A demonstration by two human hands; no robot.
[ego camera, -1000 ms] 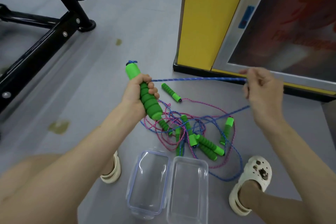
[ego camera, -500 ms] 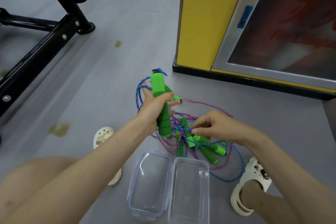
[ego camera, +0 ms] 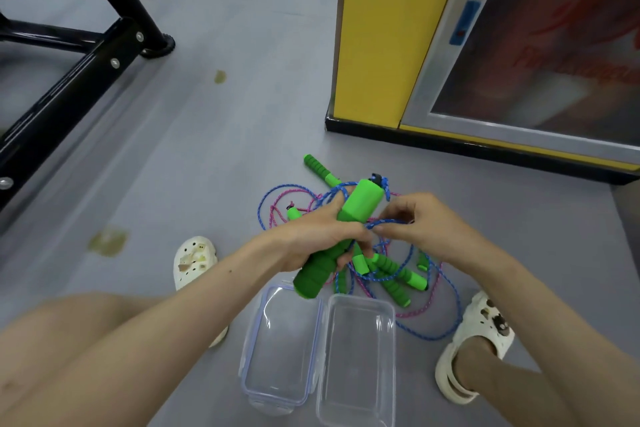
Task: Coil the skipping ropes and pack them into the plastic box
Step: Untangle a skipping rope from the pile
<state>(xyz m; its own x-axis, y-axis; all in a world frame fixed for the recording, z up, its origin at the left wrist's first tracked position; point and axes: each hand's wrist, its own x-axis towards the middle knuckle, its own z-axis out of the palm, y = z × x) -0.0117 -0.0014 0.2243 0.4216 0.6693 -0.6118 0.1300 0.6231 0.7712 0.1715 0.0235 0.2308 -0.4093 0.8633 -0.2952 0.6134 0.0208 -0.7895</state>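
My left hand (ego camera: 318,239) grips a green foam skipping-rope handle (ego camera: 360,201) at its middle, tilted, its top end up and to the right. My right hand (ego camera: 415,222) pinches the blue rope (ego camera: 384,224) right beside the handle, where loops hang around my left hand. Under both hands a tangle of blue and pink ropes with several green handles (ego camera: 398,274) lies on the grey floor. One loose green handle (ego camera: 318,168) lies just beyond the pile. A clear plastic box (ego camera: 358,364) stands open and empty below, its lid (ego camera: 280,347) lying to its left.
A yellow cabinet with a glass door (ego camera: 381,45) stands at the back right. A black metal exercise frame (ego camera: 69,80) crosses the upper left. My feet in white clogs (ego camera: 474,347) flank the pile and box; my knee fills the lower left.
My right hand came back from the far right to the handle, bringing blue rope with it. My left hand turned the handle and dropped closer to the pile, with rope loops now around it.
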